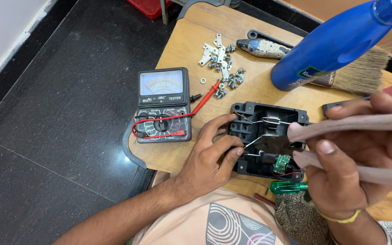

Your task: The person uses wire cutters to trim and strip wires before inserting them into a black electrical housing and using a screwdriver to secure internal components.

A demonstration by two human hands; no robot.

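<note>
While braced at the black casing (pixel 268 138) on the table (pixel 182 41), left hand (pixel 212 154) half curled, fingertips touching its edge, gripping nothing. Right hand (pixel 350 172) closed around pliers (pixel 341 136), jaws inside among thin wires (pixel 262 121). Could well have bent or snapped a wire if squeezed hard.

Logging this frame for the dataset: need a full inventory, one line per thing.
Black housing: one, open, wires and small green board inside, table middle.
Pliers: one, pale handles, dark tip inside housing.
Analog multimeter: one, black, red leads, table's left edge.
Screws and metal brackets: loose pile, silver, above housing.
Blue bottle: one, upper right.
Paintbrush: one, worn, behind bottle.
Green-handled screwdriver: one, below housing.
Wooden table: one, tan.
Left hand: steadies housing.
Right hand: grip on pliers.
</note>
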